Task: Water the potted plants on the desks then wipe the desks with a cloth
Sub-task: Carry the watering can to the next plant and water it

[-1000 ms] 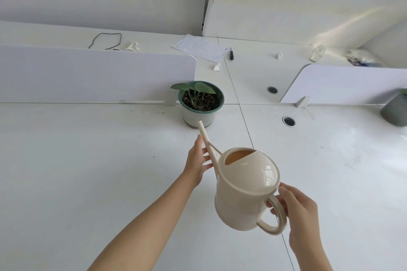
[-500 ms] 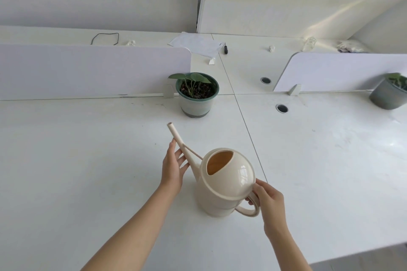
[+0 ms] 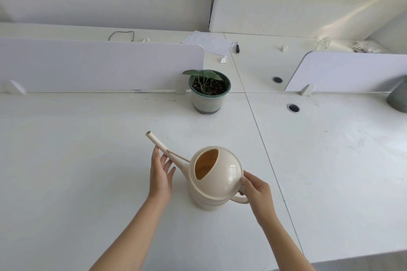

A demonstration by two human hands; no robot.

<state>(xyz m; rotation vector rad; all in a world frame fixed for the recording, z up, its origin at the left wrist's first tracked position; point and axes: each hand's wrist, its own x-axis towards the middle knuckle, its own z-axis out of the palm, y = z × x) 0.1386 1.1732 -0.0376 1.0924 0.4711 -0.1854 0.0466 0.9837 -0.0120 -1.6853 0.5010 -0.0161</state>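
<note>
1. Watering can (image 3: 214, 179): smooth, glossy cream plastic; domed round body, teardrop fill opening, orange-tan inside. Stands upright on the white desk (image 3: 77, 160), near its front half.
2. Spout (image 3: 161, 146): thin straight tube; long axis runs up and away to the left, open tip aimed left of the potted plant (image 3: 208, 90).
3. Loop handle (image 3: 241, 199) faces right, toward the person.
4. Right hand (image 3: 256, 190): fingers curled around the handle's top, thumb on the dome's edge; gripping.
5. Left hand (image 3: 160, 174): flat, fingers spread, fingertips touching the spout's underside; nothing grasped.
6. Pot: round, glazed, pale body with green rim and grey base; dark crumbly soil, few broad green leaves. Sits beside the matte white divider panel (image 3: 99, 66).
7. Second grey pot (image 3: 397, 99) at right edge, cut off.
8. No legible writing or labels.
</note>
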